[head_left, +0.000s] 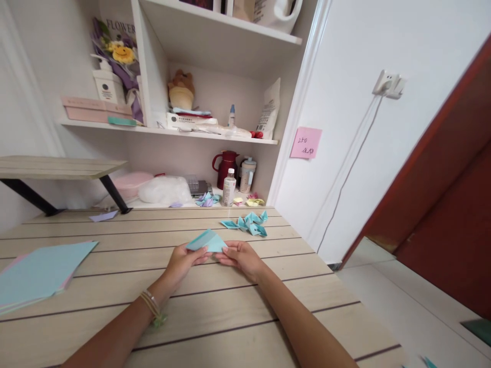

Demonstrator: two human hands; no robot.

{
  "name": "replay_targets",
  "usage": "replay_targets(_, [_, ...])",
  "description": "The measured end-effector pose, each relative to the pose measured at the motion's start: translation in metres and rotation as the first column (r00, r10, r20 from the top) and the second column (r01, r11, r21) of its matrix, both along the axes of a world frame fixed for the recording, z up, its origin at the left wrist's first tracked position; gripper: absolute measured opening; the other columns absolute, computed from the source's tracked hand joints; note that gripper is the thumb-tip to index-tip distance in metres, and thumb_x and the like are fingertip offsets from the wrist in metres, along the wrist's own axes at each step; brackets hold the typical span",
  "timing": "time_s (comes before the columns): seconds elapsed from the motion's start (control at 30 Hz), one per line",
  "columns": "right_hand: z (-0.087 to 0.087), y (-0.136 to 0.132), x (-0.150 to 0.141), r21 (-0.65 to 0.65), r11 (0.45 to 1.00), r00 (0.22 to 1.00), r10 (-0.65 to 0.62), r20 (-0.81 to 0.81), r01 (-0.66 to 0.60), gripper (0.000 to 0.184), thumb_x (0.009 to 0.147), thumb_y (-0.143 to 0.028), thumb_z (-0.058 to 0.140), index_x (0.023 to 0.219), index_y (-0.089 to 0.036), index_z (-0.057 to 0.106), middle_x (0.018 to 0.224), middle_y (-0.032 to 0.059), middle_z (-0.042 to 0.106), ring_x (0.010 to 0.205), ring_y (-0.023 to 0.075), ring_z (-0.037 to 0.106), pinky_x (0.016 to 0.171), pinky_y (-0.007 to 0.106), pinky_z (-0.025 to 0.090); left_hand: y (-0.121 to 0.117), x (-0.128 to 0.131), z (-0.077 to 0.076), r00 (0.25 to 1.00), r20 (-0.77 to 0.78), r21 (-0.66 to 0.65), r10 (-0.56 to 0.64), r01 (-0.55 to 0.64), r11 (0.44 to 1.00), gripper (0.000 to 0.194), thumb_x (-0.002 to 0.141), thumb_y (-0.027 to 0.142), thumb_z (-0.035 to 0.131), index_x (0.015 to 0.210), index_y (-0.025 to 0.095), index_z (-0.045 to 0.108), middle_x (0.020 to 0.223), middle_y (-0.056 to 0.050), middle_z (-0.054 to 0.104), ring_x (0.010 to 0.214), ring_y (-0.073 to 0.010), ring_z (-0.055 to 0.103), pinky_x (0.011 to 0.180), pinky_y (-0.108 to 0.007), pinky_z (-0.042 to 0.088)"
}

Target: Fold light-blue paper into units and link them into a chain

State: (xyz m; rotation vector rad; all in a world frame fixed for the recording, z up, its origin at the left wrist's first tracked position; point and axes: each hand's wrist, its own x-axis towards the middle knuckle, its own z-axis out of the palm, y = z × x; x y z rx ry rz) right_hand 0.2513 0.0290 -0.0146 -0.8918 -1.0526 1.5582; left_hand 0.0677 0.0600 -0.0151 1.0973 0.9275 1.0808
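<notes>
Between my two hands is a light blue sheet of origami paper (209,240), folded into a roughly triangular shape and held just over the wooden table. My left hand (186,259) pinches its left lower edge, thumb on top and fingers beneath. At its right corner, my right hand (241,257) grips the paper between thumb and fingers. Several folded blue paper pieces (249,223) lie in a cluster beyond my right hand. Off to the left rests a stack of coloured paper sheets (42,273), a light blue one on top.
The slatted wooden table (215,317) meets a white shelf unit (215,135) at the back. A plastic bottle (229,188), a dark red jug (226,166) and folded purple papers (207,199) stand or lie there. At left is a small raised stand (57,167). A lilac paper (103,216) lies near it.
</notes>
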Motion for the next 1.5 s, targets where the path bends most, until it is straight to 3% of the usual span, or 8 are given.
replay_targets(0.37, [-0.006, 0.001, -0.011, 0.099, 0.990, 0.994, -0.103, 0.049, 0.097, 0.036, 0.061, -0.044, 0.070, 0.077, -0.014, 0.060, 0.069, 0.0055, 0.068, 0.069, 0.0190, 0.066, 0.071, 0.032, 0.052, -0.004, 0.000, 0.005, 0.998, -0.036, 0.046, -0.059, 0.060, 0.997, 0.033, 0.069, 0.039, 0.066, 0.081, 0.009, 0.060, 0.067, -0.014, 0.071, 0.057, -0.0208, 0.068, 0.054, -0.027, 0.055])
replay_targets(0.5, [-0.011, 0.000, -0.010, 0.180, 0.981, 0.972, -0.112, 0.207, 0.074, 0.055, 0.069, -0.042, 0.064, 0.116, -0.018, 0.046, 0.066, 0.0017, 0.067, 0.062, 0.0187, 0.065, 0.064, 0.034, 0.052, -0.007, -0.001, 0.004, 0.989, 0.124, 0.130, -0.084, 0.068, 0.989, 0.034, 0.068, 0.033, 0.068, 0.091, 0.009, 0.062, 0.091, -0.016, 0.070, 0.084, -0.0243, 0.066, 0.078, -0.035, 0.052])
replay_targets(0.63, [-0.003, -0.004, 0.001, 0.433, 0.893, 0.840, -0.323, 0.436, 0.118, 0.080, 0.073, -0.029, 0.060, 0.138, -0.022, 0.013, 0.061, -0.0031, 0.065, 0.054, 0.0164, 0.061, 0.059, 0.031, 0.050, -0.003, -0.003, 0.002, 0.992, 0.121, 0.188, -0.023, 0.000, 0.982, 0.049, 0.061, 0.027, 0.073, 0.106, 0.012, 0.061, 0.103, -0.013, 0.067, 0.097, -0.0258, 0.061, 0.090, -0.039, 0.044])
replay_targets(0.73, [0.007, -0.007, 0.008, 0.617, 0.787, 0.727, -0.424, 0.540, 0.000, 0.075, 0.070, -0.021, 0.061, 0.135, -0.028, 0.025, 0.076, -0.0013, 0.068, 0.059, 0.0145, 0.059, 0.065, 0.030, 0.048, -0.001, -0.003, 0.001, 0.993, 0.111, 0.179, -0.036, 0.016, 0.984, 0.058, 0.061, 0.026, 0.073, 0.115, 0.013, 0.056, 0.104, -0.014, 0.066, 0.098, -0.0263, 0.060, 0.091, -0.040, 0.043])
replay_targets(0.83, [0.011, -0.008, 0.007, 0.673, 0.734, 0.728, -0.412, 0.548, -0.091, 0.053, 0.071, -0.019, 0.059, 0.122, -0.029, 0.049, 0.091, 0.0014, 0.066, 0.065, 0.0139, 0.059, 0.067, 0.028, 0.048, -0.003, -0.001, 0.002, 0.986, 0.140, 0.172, -0.088, 0.063, 0.983, 0.062, 0.062, 0.023, 0.073, 0.119, 0.013, 0.052, 0.112, -0.015, 0.062, 0.105, -0.0261, 0.056, 0.092, -0.039, 0.042])
replay_targets(1.1, [-0.003, -0.002, -0.009, 0.429, 0.886, 0.928, -0.297, 0.228, 0.178, 0.022, 0.063, -0.030, 0.069, 0.081, -0.019, 0.070, 0.084, 0.0045, 0.067, 0.076, 0.0186, 0.060, 0.068, 0.029, 0.048, -0.014, 0.005, 0.008, 0.977, 0.093, 0.169, -0.193, 0.175, 0.970, 0.060, 0.056, 0.016, 0.076, 0.113, 0.014, 0.057, 0.111, -0.012, 0.063, 0.102, -0.0242, 0.058, 0.091, -0.037, 0.043])
replay_targets(1.33, [-0.009, 0.002, -0.012, 0.235, 0.916, 0.933, -0.351, 0.073, 0.326, 0.026, 0.057, -0.037, 0.073, 0.063, -0.014, 0.064, 0.062, 0.0019, 0.063, 0.064, 0.0163, 0.058, 0.066, 0.028, 0.046, -0.013, 0.004, 0.007, 0.992, -0.031, 0.142, -0.118, 0.121, 0.982, 0.047, 0.062, 0.026, 0.072, 0.106, 0.014, 0.062, 0.093, -0.006, 0.071, 0.082, -0.0200, 0.065, 0.085, -0.037, 0.049])
replay_targets(1.5, [-0.009, 0.002, -0.012, 0.154, 0.924, 0.936, -0.352, -0.015, 0.350, 0.024, 0.054, -0.033, 0.076, 0.062, -0.014, 0.062, 0.061, 0.0004, 0.062, 0.062, 0.0149, 0.058, 0.067, 0.029, 0.047, -0.011, 0.006, 0.001, 0.985, -0.051, 0.194, -0.167, 0.174, 0.966, 0.041, 0.065, 0.027, 0.070, 0.103, 0.013, 0.064, 0.095, -0.006, 0.070, 0.089, -0.0222, 0.064, 0.083, -0.037, 0.050])
